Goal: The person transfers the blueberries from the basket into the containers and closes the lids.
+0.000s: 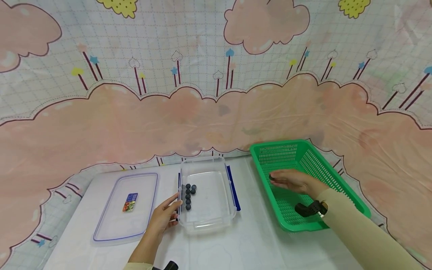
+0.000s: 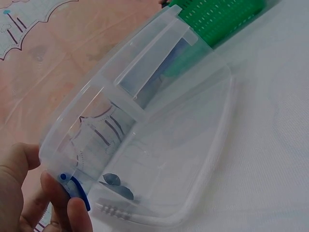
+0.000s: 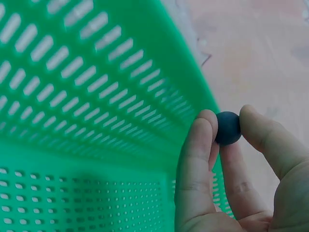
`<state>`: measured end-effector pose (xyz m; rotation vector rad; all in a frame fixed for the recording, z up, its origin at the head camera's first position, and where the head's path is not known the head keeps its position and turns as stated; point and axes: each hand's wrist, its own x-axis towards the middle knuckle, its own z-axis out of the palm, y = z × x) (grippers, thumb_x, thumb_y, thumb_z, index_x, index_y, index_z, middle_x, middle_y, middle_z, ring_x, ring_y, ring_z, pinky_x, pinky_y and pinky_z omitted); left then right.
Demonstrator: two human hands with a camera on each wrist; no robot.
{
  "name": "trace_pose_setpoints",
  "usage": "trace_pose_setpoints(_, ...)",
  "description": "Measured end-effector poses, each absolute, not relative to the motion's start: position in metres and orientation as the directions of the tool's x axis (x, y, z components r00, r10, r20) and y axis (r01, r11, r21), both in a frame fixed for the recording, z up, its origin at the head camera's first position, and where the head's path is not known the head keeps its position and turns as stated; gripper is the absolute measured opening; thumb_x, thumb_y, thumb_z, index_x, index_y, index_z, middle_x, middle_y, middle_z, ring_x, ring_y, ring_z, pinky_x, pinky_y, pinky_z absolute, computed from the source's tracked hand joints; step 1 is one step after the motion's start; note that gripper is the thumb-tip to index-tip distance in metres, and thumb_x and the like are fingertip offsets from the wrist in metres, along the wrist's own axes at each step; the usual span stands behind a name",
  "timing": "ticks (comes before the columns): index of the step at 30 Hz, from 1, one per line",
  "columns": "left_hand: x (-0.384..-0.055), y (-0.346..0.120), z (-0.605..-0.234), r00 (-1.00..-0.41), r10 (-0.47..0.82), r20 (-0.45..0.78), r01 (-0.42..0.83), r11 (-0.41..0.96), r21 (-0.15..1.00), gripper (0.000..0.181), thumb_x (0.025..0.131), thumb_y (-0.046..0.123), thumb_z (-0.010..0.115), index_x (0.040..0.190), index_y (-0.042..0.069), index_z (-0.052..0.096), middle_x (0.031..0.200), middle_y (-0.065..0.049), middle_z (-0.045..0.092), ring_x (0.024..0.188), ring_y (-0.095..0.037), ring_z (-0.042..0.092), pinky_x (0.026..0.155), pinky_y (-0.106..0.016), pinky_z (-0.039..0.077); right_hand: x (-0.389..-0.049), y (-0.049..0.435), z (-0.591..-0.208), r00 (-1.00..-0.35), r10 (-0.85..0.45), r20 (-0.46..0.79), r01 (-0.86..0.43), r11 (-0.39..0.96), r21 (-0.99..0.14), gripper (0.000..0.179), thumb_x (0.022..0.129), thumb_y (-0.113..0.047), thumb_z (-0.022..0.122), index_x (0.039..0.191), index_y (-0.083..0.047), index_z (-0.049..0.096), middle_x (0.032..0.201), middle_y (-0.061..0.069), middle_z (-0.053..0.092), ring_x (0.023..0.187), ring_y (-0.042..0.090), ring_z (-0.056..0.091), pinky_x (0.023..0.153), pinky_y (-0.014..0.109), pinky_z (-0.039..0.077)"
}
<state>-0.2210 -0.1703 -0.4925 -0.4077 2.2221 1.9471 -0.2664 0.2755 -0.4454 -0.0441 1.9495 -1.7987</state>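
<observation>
My left hand [image 1: 162,216] grips the left side of a clear plastic food container [image 1: 212,198]. In the left wrist view its thumb is at the rim and its fingers are by a blue side clasp [image 2: 77,192]. Several blueberries [image 1: 188,196] lie along the container's left side. Over the green basket [image 1: 280,155], my right hand [image 1: 293,180] pinches one blueberry [image 3: 228,128] between thumb and fingertips. In the right wrist view, that berry is up near the basket's rim.
A clear lid [image 1: 111,215] with a blue seal lies left of the container, with a small colourful label [image 1: 130,202] on it. A white cloth covers the table [image 1: 249,240]. Behind it hangs a patterned cloth [image 1: 202,120].
</observation>
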Motion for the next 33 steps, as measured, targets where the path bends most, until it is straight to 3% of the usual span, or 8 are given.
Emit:
trace_pose_setpoints(5,-0.22,-0.171,-0.492,-0.947,-0.106,-0.303,-0.315,0.116,0.942,0.054,0.092,0.028,0.067,0.143,0.016,0.053,0.093,-0.002,0.057,0.066,-0.01,0.05,0.06,-0.025,0.051,-0.251,0.274,-0.441,-0.894,-0.348,-0.283,0.252,0.132,-0.959,0.06,0.104,-0.017,0.05,0.148,0.015,0.023,0.136,0.015,0.05,0.113,0.01,0.061,0.106,0.03,0.045)
trace_pose_setpoints(13,-0.22,-0.171,-0.493,-0.946,-0.104,-0.306,-0.318,0.117,0.941,0.056,0.091,0.031,0.068,0.143,0.017,0.053,0.094,-0.003,0.057,0.068,-0.01,0.05,0.06,-0.025,0.05,-0.233,0.264,-0.439,-0.895,-0.384,-0.228,0.231,0.039,-0.972,0.051,0.102,-0.013,0.052,0.143,0.013,0.035,0.112,0.0,0.064,0.103,0.007,0.066,0.1,0.029,0.049)
trace_pose_setpoints(19,-0.221,-0.17,-0.494,-0.947,-0.106,-0.303,-0.314,0.107,0.943,0.055,0.092,0.031,0.068,0.143,0.017,0.053,0.094,-0.003,0.057,0.067,-0.01,0.05,0.059,-0.025,0.051,-0.223,0.256,-0.434,-0.893,-0.406,-0.191,0.24,-0.072,-0.968,0.027,0.101,-0.009,0.055,0.126,0.001,0.054,0.106,0.0,0.067,0.098,0.008,0.068,0.092,0.023,0.053)
trace_pose_setpoints(24,-0.22,-0.17,-0.494,-0.948,-0.108,-0.299,-0.31,0.1,0.946,0.055,0.092,0.029,0.068,0.143,0.015,0.053,0.092,-0.002,0.057,0.066,-0.009,0.05,0.059,-0.024,0.05,-0.218,0.251,-0.433,-0.909,-0.379,-0.175,0.233,-0.111,-0.966,0.02,0.1,-0.007,0.055,0.119,-0.002,0.059,0.105,0.001,0.067,0.096,0.008,0.069,0.089,0.022,0.054)
trace_pose_setpoints(29,-0.219,-0.17,-0.495,-0.95,-0.102,-0.295,-0.306,0.106,0.946,0.056,0.092,0.032,0.068,0.144,0.015,0.052,0.093,-0.003,0.057,0.067,-0.01,0.05,0.059,-0.025,0.05,-0.215,0.246,-0.434,-0.919,-0.355,-0.17,0.224,-0.116,-0.968,0.029,0.099,-0.008,0.057,0.126,0.004,0.055,0.106,0.002,0.066,0.095,0.008,0.069,0.089,0.023,0.054)
trace_pose_setpoints(33,-0.22,-0.17,-0.495,-0.949,-0.105,-0.297,-0.308,0.111,0.945,0.056,0.092,0.031,0.068,0.144,0.016,0.052,0.093,-0.003,0.057,0.067,-0.01,0.05,0.06,-0.025,0.05,-0.216,0.239,-0.433,-0.924,-0.343,-0.169,0.204,-0.069,-0.976,0.053,0.1,-0.011,0.056,0.141,0.016,0.036,0.11,0.001,0.063,0.098,0.007,0.067,0.093,0.024,0.052)
